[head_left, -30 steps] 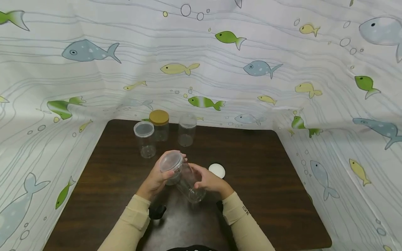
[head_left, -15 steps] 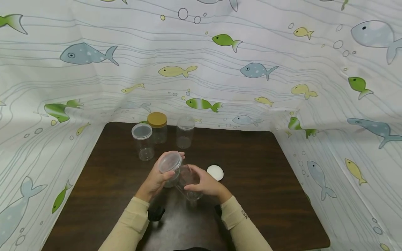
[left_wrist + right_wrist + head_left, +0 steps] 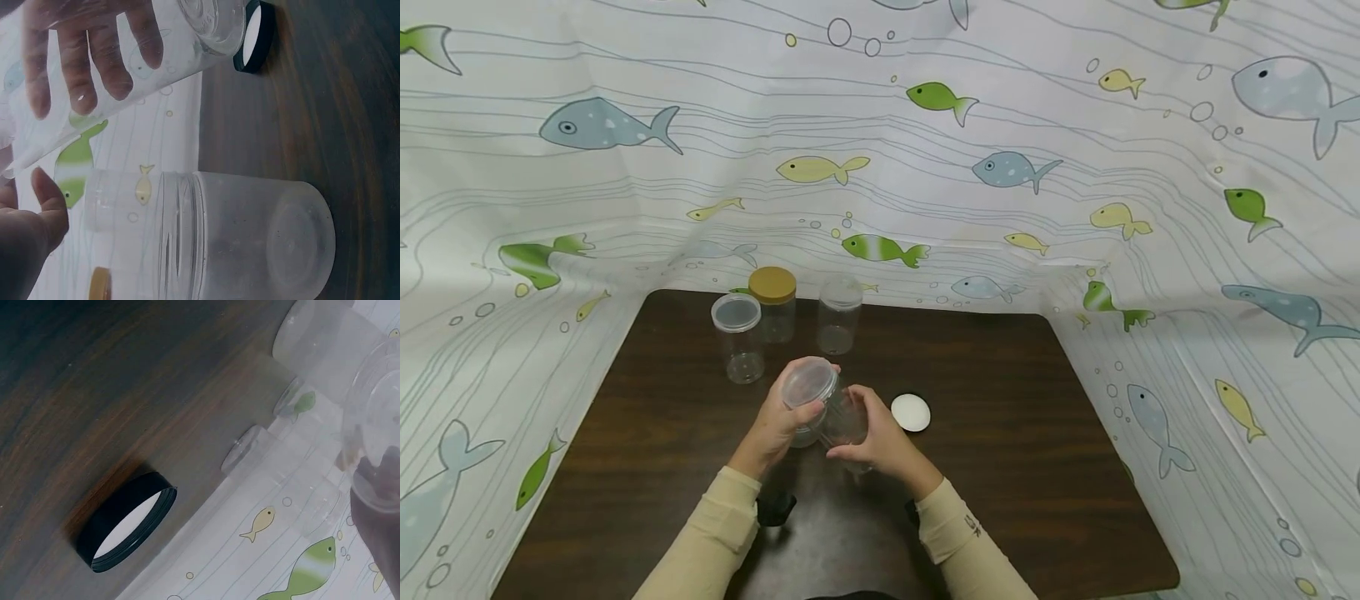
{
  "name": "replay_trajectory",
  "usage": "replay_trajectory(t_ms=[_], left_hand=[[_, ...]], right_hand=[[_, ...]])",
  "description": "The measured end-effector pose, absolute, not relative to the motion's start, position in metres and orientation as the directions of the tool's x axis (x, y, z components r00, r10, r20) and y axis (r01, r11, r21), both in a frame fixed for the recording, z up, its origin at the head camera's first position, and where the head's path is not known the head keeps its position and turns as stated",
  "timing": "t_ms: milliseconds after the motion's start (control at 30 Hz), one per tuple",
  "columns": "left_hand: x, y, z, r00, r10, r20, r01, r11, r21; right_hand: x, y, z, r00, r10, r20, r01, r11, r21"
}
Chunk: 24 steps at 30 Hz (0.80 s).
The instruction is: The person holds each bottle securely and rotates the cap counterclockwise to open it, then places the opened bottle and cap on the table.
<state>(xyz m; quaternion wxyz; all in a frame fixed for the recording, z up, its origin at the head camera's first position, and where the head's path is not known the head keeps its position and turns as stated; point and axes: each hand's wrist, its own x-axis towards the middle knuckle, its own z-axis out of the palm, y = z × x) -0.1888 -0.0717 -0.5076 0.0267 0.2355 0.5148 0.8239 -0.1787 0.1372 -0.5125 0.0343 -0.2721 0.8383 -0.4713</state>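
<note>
In the head view a clear cylindrical jar (image 3: 850, 427) is tilted, its translucent lid (image 3: 810, 382) toward the upper left. My left hand (image 3: 777, 423) grips it around the lid end, thumb across the side. My right hand (image 3: 883, 442) holds the jar's body, thumb below and fingers above. Through the clear wall in the left wrist view, several fingers (image 3: 103, 65) show. Partly hidden under the held jar in the head view, a wide clear jar (image 3: 250, 237) stands on the table, its ridged upper part visible in the left wrist view.
A clear jar with a pale lid (image 3: 739, 337), a jar with a yellow lid (image 3: 772, 287) and another clear jar (image 3: 838, 317) stand at the back left. A black lid with a white inside (image 3: 911, 412) lies right of my hands. Fish-printed sheeting (image 3: 925, 208) surrounds the dark table (image 3: 1015, 450).
My right hand has shifted left and its thumb has slid across the jar toward the lid end. My left hand keeps its grip. The head view has moved slightly.
</note>
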Motion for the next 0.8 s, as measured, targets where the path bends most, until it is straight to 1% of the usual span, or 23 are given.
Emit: replay_trajectory(t_ms=[100,233,300,367,500,600,633,700,800], left_hand=[[-0.189,-0.072,-0.506,-0.880,0.287,0.378,0.209,-0.482,0.851],[-0.191,-0.072,-0.505,-0.855,0.300,0.422,0.233,-0.505,0.831],[-0.193,-0.071,-0.505,-0.836,0.318,0.447,0.246,-0.509,0.824],[-0.194,-0.070,-0.505,-0.812,0.345,0.470,0.256,-0.514,0.819],[-0.194,-0.069,-0.504,-0.778,0.407,0.478,0.229,-0.525,0.820],[-0.194,-0.069,-0.504,-0.769,0.430,0.473,0.209,-0.529,0.822],[-0.194,-0.069,-0.504,-0.771,0.428,0.472,0.210,-0.529,0.822],[-0.195,-0.069,-0.504,-0.780,0.408,0.475,0.225,-0.525,0.821],[-0.195,-0.069,-0.504,-0.802,0.374,0.466,0.243,-0.507,0.827]], right_hand=[[-0.179,0.141,-0.511,-0.840,-0.512,0.181,-0.403,0.365,-0.839],[-0.187,0.157,-0.508,-0.797,-0.591,0.126,-0.359,0.295,-0.886],[-0.192,0.167,-0.509,-0.758,-0.645,0.098,-0.323,0.240,-0.915],[-0.197,0.175,-0.512,-0.708,-0.702,0.068,-0.254,0.164,-0.953],[-0.203,0.182,-0.516,-0.592,-0.805,0.046,-0.124,0.034,-0.992],[-0.203,0.181,-0.517,-0.548,-0.835,0.046,-0.098,0.009,-0.995],[-0.202,0.180,-0.516,-0.544,-0.837,0.049,-0.098,0.006,-0.995],[-0.201,0.179,-0.516,-0.564,-0.824,0.056,-0.110,0.008,-0.994],[-0.199,0.176,-0.514,-0.629,-0.776,0.059,-0.149,0.046,-0.988]])
